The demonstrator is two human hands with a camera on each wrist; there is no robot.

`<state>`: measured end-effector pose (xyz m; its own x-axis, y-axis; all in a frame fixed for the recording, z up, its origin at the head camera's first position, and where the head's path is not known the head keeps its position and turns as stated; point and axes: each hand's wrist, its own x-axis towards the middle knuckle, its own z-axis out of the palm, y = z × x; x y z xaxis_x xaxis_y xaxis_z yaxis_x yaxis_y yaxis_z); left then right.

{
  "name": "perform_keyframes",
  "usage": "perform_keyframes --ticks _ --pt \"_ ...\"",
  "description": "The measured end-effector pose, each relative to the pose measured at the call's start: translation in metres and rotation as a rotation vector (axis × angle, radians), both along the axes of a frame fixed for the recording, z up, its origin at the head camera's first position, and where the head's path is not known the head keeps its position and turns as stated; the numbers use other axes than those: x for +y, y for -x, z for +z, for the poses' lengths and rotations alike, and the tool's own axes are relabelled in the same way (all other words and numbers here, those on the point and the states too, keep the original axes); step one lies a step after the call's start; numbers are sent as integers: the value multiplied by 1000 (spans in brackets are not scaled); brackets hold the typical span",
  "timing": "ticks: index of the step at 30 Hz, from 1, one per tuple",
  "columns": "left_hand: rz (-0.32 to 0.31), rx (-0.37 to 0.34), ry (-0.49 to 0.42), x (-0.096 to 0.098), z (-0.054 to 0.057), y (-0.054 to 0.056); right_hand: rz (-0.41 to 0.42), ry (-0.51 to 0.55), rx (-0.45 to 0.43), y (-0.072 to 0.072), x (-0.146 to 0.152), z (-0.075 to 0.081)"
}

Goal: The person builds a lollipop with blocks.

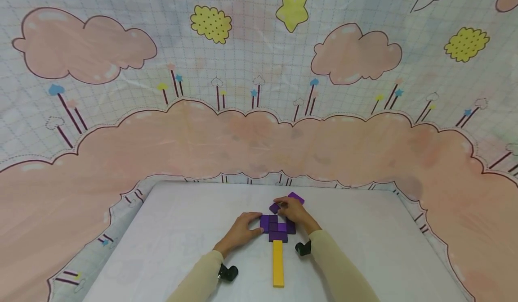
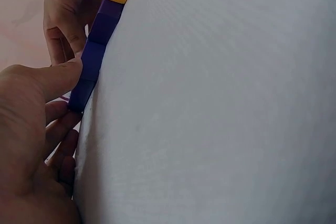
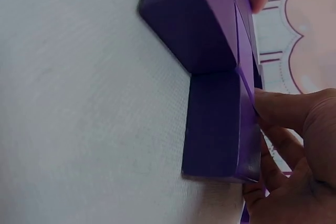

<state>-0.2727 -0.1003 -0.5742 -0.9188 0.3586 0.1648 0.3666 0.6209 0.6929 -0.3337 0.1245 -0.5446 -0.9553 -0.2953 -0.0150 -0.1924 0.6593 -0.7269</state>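
Observation:
Several purple blocks sit edge to edge on the white table, a dark block (image 1: 278,236) nearest the yellow block. A lighter purple block (image 1: 282,227) lies inside the group. My left hand (image 1: 240,231) holds the left purple block (image 1: 264,223) between thumb and fingers, at its near and far ends. My right hand (image 1: 294,211) pinches a small dark purple block (image 1: 274,208) just beyond the group's far side. Its wrist passes over the right-hand purple block (image 1: 290,227), partly hiding it. In the right wrist view, the group's purple side (image 3: 212,124) stands close before the right hand (image 3: 299,145).
A long yellow block (image 1: 278,263) extends from the group's near side toward me. One loose purple block (image 1: 296,198) lies beyond the right hand, partly covered by it. A patterned cloth (image 1: 259,144) hangs behind the white table (image 1: 194,207).

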Motion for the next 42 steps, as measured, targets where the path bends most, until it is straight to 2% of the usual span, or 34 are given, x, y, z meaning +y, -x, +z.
perform_keyframes --ticks 13,21,30,42 --pt "-4 24 -3 0 0 -1 -34 -27 -9 1 -2 -3" --pt "-11 32 -4 0 -4 1 -76 11 36 0 -1 -3" --pt "0 14 8 0 -4 -1 -135 65 51 -5 1 2" --pt "6 -13 -2 1 -2 -3 -105 115 127 -20 6 8"
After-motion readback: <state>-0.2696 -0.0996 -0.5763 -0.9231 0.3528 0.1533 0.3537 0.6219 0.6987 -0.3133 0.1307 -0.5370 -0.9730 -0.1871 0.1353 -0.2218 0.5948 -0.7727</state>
